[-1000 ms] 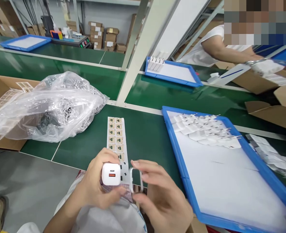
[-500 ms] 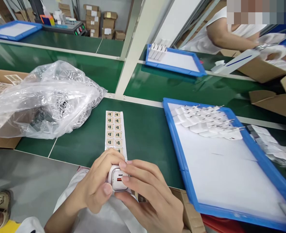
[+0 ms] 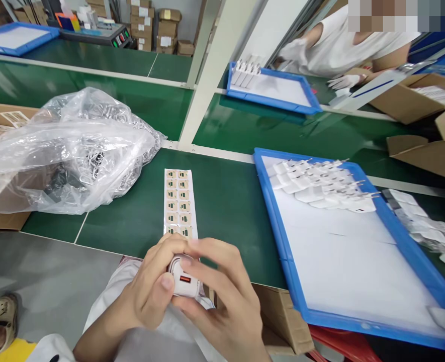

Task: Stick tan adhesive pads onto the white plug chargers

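Observation:
A white USB charger (image 3: 184,285) is gripped in my left hand (image 3: 150,289), its port face turned up toward me with the orange USB slot showing. My right hand (image 3: 226,296) closes on the same charger, fingertips on its port face and thumb along its lower edge. The clear ring frame around that face is mostly covered by my fingers. Just beyond my hands lies a sheet of tan stickers (image 3: 177,201), its near end hidden by them. To the right, a blue-rimmed tray (image 3: 282,256) holds rows of white chargers (image 3: 320,183) at its far end.
A clear plastic bag (image 3: 105,146) of ring frames sits at the left, partly over a cardboard box (image 3: 3,221). Bagged pieces (image 3: 426,226) lie right of the tray. A post (image 3: 203,95) rises at the bench's back. Across it, a co-worker in white (image 3: 361,45) stands near open boxes.
The ring frame in my right hand went onto the charger's port face, and my fingers now press there. My view tilted down slightly. The co-worker's arms moved apart.

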{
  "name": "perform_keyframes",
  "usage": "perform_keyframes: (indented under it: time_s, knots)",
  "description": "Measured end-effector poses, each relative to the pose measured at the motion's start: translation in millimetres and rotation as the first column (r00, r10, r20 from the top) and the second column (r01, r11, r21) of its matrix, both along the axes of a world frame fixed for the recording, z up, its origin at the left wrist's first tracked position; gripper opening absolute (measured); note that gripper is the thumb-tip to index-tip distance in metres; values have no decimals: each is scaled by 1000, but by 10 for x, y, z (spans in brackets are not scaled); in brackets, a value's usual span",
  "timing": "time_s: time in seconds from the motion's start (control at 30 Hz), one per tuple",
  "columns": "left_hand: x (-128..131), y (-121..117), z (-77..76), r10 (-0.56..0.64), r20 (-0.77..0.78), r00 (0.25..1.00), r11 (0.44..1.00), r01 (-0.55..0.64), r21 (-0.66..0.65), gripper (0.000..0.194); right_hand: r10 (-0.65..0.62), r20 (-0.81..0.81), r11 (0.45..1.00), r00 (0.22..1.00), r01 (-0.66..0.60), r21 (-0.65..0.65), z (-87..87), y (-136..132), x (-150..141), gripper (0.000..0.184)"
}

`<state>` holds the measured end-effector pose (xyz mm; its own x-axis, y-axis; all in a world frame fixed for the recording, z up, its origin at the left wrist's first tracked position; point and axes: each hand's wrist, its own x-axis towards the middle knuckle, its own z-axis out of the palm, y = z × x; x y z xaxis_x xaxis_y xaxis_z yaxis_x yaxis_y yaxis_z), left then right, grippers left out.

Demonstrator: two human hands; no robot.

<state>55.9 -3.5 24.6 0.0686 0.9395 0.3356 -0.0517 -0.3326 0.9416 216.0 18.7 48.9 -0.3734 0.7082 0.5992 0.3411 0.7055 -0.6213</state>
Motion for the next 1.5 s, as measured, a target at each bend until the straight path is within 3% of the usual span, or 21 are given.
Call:
perform_keyframes:
  time_s: [0.1,0.2,0.33,0.4,0.5,0.6,0.7,0.87,1.2,1.3,1.5]
  knots:
    - [36,-34,-28,18,154,988,999,-12,-37,38,-2,-115,998,993,-6,-67,-166,-8,-46,46]
    - [66,-69,-70,27,289,957,997,-4,-82,35,-18,-83,998,996,22,51,-316,-52,-132,59]
    - [69,-120,-132,80,276,958,985,-34,-168,35,-186,16,965,982,180,192,-463,-88,-234,62]
    - [57,-117,-135,136,280,950,964,-61,-259,33,-194,50,960,980,180,217,-519,-63,-226,64]
    - [-4,-16,-110,259,296,919,904,-124,-408,31,-102,37,994,994,100,44,-597,36,-113,71]
    - [-142,207,-110,385,322,865,863,-214,-458,33,-193,-18,966,981,187,-177,-738,194,31,59]
    - [-283,440,-175,434,360,826,837,-223,-499,37,-216,164,959,963,241,-152,-982,340,95,53]
    - [-280,563,-328,357,425,832,796,-33,-605,38,-181,378,977,908,211,-38,-1313,249,160,48]
    - [-74,397,-481,111,473,874,637,303,-709,44,-250,455,968,855,224,111,-1251,-294,428,31]
    - [-98,323,-489,78,473,878,613,332,-717,44,-294,415,955,861,254,151,-1258,-351,366,24]
    - [-89,251,-532,94,462,882,633,305,-711,39,-349,343,930,872,278,241,-1338,-393,235,12]
